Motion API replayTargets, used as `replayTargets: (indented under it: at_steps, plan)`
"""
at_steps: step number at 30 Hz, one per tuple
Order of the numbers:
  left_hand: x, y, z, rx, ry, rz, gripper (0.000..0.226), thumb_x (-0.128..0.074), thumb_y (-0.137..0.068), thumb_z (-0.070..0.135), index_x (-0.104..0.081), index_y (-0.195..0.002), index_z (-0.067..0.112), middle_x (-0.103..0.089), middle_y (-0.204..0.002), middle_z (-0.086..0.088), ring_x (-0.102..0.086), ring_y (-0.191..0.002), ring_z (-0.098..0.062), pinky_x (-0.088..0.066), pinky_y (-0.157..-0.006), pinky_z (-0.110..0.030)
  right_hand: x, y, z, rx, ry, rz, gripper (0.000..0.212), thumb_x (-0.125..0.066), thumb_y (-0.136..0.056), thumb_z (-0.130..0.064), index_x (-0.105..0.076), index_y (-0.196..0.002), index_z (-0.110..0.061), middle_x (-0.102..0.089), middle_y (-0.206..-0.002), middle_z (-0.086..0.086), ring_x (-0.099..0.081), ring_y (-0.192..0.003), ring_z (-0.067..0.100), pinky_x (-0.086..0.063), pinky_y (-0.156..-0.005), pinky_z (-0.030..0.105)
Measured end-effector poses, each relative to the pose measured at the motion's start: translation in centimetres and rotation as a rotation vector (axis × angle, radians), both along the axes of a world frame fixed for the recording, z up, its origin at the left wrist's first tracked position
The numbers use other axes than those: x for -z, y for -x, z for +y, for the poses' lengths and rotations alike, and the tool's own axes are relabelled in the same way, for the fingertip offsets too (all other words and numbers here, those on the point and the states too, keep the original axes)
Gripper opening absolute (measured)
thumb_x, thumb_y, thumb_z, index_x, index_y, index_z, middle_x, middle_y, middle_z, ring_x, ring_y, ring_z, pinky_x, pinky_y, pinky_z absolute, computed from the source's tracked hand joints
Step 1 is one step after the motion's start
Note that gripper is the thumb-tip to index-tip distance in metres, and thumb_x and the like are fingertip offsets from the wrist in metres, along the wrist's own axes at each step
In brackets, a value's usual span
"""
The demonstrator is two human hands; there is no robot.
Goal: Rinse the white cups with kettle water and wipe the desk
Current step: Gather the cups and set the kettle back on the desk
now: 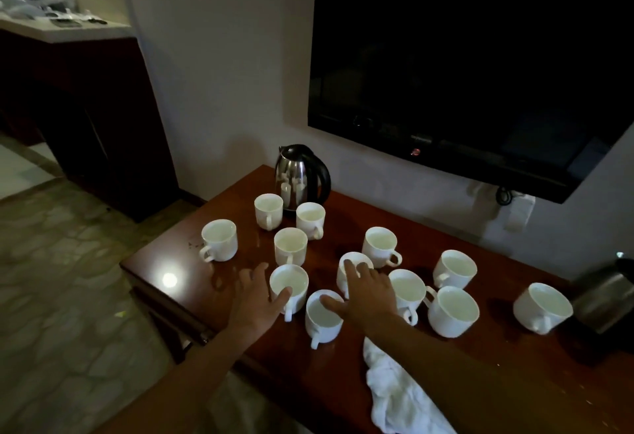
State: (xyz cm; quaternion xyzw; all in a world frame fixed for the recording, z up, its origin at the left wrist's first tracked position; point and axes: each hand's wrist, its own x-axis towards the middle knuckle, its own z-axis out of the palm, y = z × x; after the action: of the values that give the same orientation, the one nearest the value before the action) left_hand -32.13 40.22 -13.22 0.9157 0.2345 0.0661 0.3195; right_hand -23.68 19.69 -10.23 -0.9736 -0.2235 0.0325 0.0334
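We reach over the wooden surface [480, 358]: our left hand [255, 300] and right hand [365, 291] both spread, grip apart, touching white cups [289, 284]. The steel kettle [302, 176] stands behind; a white cloth [394, 392] lies near.

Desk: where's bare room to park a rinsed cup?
Free: the desk's near right, bordered by the white cloth and the rightmost cup; also the left corner below the leftmost cup. Crowded: the centre, around both hands and in front of the kettle.
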Motion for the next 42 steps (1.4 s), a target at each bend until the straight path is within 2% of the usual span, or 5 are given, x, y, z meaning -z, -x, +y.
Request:
replayTargets:
  at_steps: [3, 8, 23, 33, 42]
  plan:
    - [0.4, -0.4, 0.1, 0.013, 0.014, -0.005, 0.084, -0.063, -0.091, 0.055, -0.023, -0.155, 0.017, -0.028, -0.151, -0.012, -0.034, -0.137, -0.028, -0.036, -0.105, -0.036, 0.6, 1.4, 1.4, -0.019, -0.087, 0.039, 0.091, -0.049, -0.082, -0.082, -0.032, -0.148, -0.022, -0.048, -0.145, 0.004, -0.051, -0.128, 0.026, -0.043, -0.101, 0.042]
    - [1.2, -2.0, -0.1, 0.068, 0.061, -0.033, 0.092, -0.071, -0.086, 0.054, -0.022, -0.155, 0.018, -0.03, -0.148, -0.01, -0.033, -0.137, -0.028, -0.035, -0.104, -0.035, 1.7, 2.5, 2.6, 0.016, -0.117, 0.168, 0.101, -0.052, -0.074, -0.086, -0.026, -0.153, -0.028, -0.039, -0.156, 0.001, -0.053, -0.13, 0.022, -0.051, -0.096, 0.039]
    - [3.1, -4.8, 0.9, 0.234, 0.059, 0.028, 0.109, -0.083, -0.074, 0.05, -0.019, -0.157, 0.02, -0.035, -0.145, -0.005, -0.042, -0.133, -0.027, -0.044, -0.103, -0.04, 1.5, 2.5, 2.7, -0.009, -0.139, 0.238, 0.088, -0.065, -0.078, -0.071, -0.032, -0.147, -0.028, -0.052, -0.142, -0.002, -0.058, -0.121, 0.021, -0.048, -0.093, 0.036]
    - [2.6, -5.6, 0.5, 0.253, -0.074, 0.06, 0.114, -0.088, -0.066, 0.043, -0.017, -0.155, 0.026, -0.039, -0.151, -0.003, -0.048, -0.134, -0.028, -0.051, -0.099, -0.042, 1.0, 1.6, 2.8, -0.01, -0.164, 0.283, 0.109, -0.079, -0.078, -0.049, -0.012, -0.158, -0.018, -0.049, -0.149, 0.009, -0.053, -0.132, 0.028, -0.048, -0.103, 0.039]
    - [2.2, -6.0, -2.3, 0.274, -0.026, 0.046, 0.11, -0.087, -0.065, 0.047, -0.025, -0.153, 0.026, -0.043, -0.147, -0.002, -0.051, -0.129, -0.027, -0.052, -0.096, -0.043, 0.7, 0.9, -1.3, 0.051, -0.1, 0.222, 0.106, -0.077, -0.078, -0.053, -0.013, -0.155, -0.019, -0.061, -0.128, 0.009, -0.062, -0.114, 0.029, -0.044, -0.081, 0.032]
